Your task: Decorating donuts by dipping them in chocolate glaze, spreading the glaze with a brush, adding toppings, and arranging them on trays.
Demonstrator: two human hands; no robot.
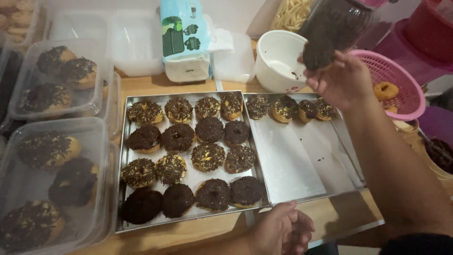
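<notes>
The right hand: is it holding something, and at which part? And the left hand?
The right hand grips a clear jar of dark sprinkles around its lower end, tilted. The left hand is closed at the table edge, apparently holding nothing.

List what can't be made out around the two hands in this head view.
- Right hand: its fingers are hidden behind the blurred dark jar, which the top edge cuts off.
- Left hand: curled, bottom edge cuts it; whether it holds anything is unclear.
- White bowl: contents too small to identify.

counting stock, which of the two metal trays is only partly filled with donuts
The right metal tray, below the right hand: it holds a single row along its far edge, while the left metal tray is full.
</notes>
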